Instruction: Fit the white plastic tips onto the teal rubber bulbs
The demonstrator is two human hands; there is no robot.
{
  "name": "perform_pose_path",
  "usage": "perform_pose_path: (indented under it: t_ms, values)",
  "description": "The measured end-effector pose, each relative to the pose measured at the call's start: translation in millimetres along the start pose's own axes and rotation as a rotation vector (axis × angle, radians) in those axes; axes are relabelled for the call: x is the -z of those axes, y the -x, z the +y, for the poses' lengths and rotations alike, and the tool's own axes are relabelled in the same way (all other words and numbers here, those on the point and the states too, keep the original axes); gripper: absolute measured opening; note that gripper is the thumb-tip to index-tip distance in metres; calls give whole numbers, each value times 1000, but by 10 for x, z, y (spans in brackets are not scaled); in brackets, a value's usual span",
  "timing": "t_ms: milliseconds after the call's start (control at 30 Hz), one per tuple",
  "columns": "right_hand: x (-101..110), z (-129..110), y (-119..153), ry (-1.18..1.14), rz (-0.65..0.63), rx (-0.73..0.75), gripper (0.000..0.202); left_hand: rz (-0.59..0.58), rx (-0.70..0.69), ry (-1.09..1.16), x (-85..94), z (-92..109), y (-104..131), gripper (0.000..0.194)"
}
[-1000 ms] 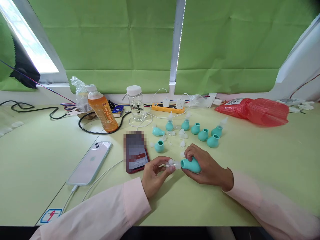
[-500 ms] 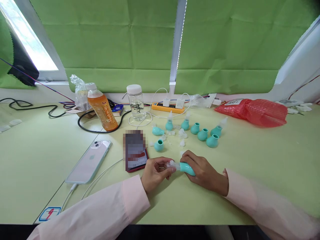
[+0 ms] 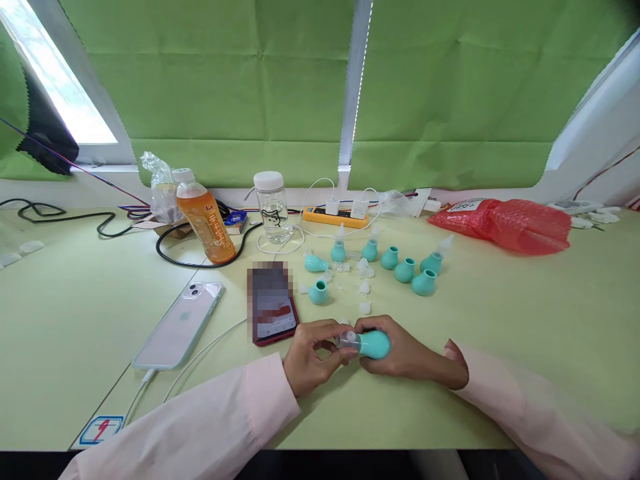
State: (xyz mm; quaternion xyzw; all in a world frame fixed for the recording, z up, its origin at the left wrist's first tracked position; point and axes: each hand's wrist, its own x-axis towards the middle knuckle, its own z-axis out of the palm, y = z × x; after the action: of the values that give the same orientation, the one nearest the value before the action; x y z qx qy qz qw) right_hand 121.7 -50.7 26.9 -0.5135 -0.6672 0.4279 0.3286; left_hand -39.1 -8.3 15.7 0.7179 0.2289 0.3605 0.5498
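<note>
One partly closed left hand [image 3: 311,357] pinches a clear plastic tubular connector [image 3: 349,340] against the glossy turquoise rubbery bulb [image 3: 376,345] cupped in our curled right hand [image 3: 403,350] beside it, so we had best keep both aligned.

Teal bulb [image 3: 376,345]: glossy, smooth. Clr tube [image 3: 352,340]: shiny plast. Red bag [image 3: 520,225]: crinkly plast. Sleeve [image 3: 210,410]: matt cloth.

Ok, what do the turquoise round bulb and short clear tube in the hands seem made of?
Turquoise round bulb: probably rubber or silicone, smooth, judging by its opaque, even colour and soft sheen. Short clear tube: likely plastic, glossy, being see-through; glass isn't excluded.
</note>
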Motion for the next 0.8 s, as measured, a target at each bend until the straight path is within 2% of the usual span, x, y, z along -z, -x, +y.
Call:
perform_pose_path:
  t_ms: [133,167,233,300,367,467,500,633,700,800]
  values:
    - [-48,-73,38,-178,-48,-181,25,20,148,296,20,3,-72,18]
    - [-68,-88,57,-224,-58,-173,28,21,156,354,24,-2,-85,17]
    - [-85,-110,92,-234,-44,-47,30,16,151,438,29,-17,-101,17]
    - [-46,-115,103,-118,7,125,27,25,149,491,27,-27,-107,21]
    - [55,-92,71,58,121,258,25,40,168,528,17,-23,-106,25]
    - [262,3,-38,357,294,321,23,72,223,557,-7,-4,-97,31]
    - [326,46,-79,488,307,320,22,69,246,559,-15,-3,-91,32]
    - [473,220,-191,927,185,286,21,-39,363,592,-38,-33,-52,27]
    - [494,274,-214,999,142,272,19,-85,400,635,-42,-47,-31,23]
    - [515,275,-214,948,129,292,13,-102,407,627,-42,-42,-15,31]
